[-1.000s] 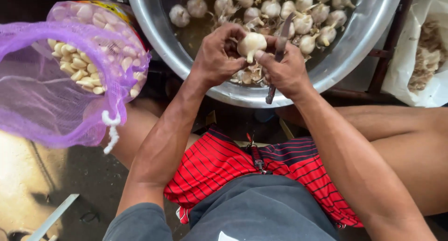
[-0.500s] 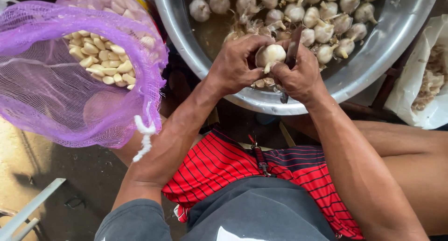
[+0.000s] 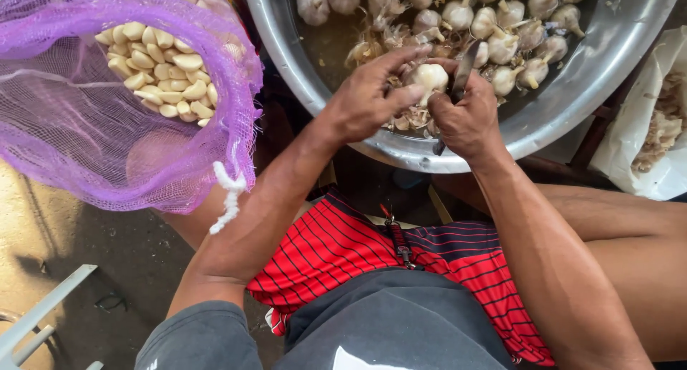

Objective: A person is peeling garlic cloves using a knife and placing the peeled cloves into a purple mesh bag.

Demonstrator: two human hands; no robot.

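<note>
My left hand (image 3: 372, 98) grips a white garlic bulb (image 3: 430, 77) over the near rim of a large steel bowl (image 3: 572, 91). My right hand (image 3: 469, 119) is closed on a small knife (image 3: 461, 73), its blade resting against the bulb's right side. Several whole garlic bulbs (image 3: 494, 26) lie in brownish water inside the bowl, with loose skins and roots under my hands.
A purple mesh bag (image 3: 86, 119) at the left holds several peeled garlic cloves (image 3: 161, 69). A white plastic bag (image 3: 655, 127) with garlic peelings sits at the right. My knees flank the bowl above red striped shorts (image 3: 358, 248). A pale plastic frame (image 3: 43, 313) shows at bottom left.
The view shifted, so the bowl and bag sit higher and more left in frame. My hands stay on the same bulb, with the knife still pressed to it.
</note>
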